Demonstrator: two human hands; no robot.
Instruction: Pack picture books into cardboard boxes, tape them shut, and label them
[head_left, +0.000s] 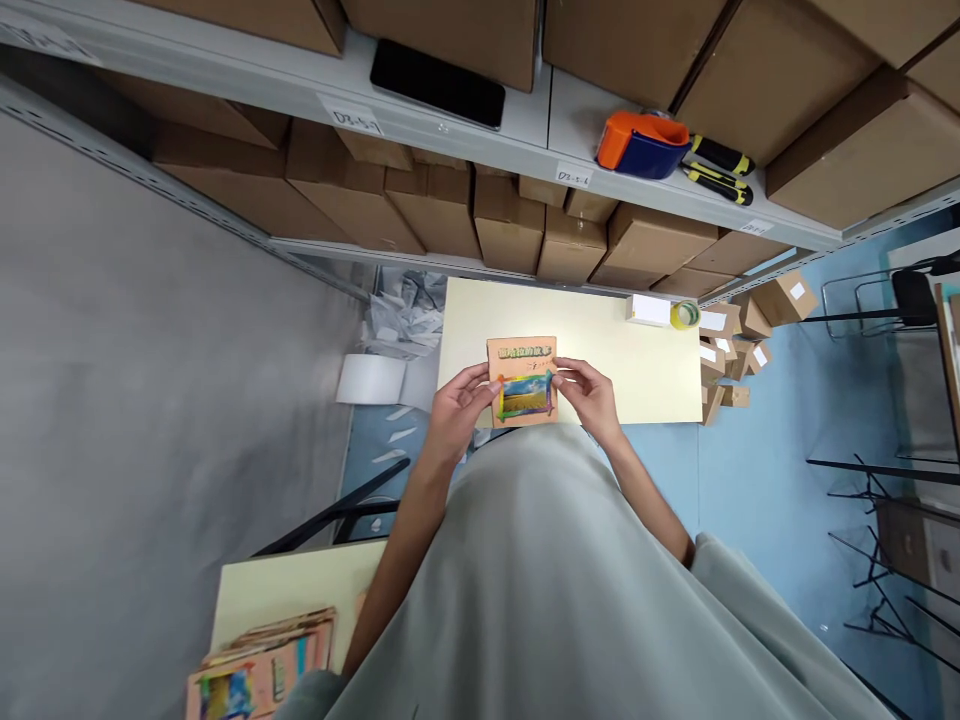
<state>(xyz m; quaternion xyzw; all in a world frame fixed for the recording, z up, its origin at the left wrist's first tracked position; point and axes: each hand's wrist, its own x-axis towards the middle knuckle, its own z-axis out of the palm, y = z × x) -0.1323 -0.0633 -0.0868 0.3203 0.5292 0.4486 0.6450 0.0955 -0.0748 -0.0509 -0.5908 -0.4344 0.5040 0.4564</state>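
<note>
A: Where is the book [523, 382]?
B: Between the person's two hands, over the near edge of the counter [645, 385], left of its middle. Whether it touches the counter cannot be told.
A: And the grip?
B: The left hand [455, 405] pinches the book's left side, thumb on the cover. The right hand [591, 398] pinches the right side the same way, thumb on the cover's edge.
A: What does the cover show?
B: Peach ground, a title along the far end, and below it a field under a blue sky in a bright painted frame.
A: What else is on that counter?
B: At its far right corner, a white box [648, 310] with a roll of yellow tape [685, 315] just beside it.
A: And beyond?
B: A shelf [480, 135] crosses the far side, bearing a phone [437, 82] and, to the right, an orange-and-blue tool [643, 145] next to two black-and-yellow knives [720, 170]. Cartons [510, 225] line the level beneath.
A: The near left?
B: A stack of books [262, 675] lies on a second counter [300, 580], well apart from the hands.
</note>
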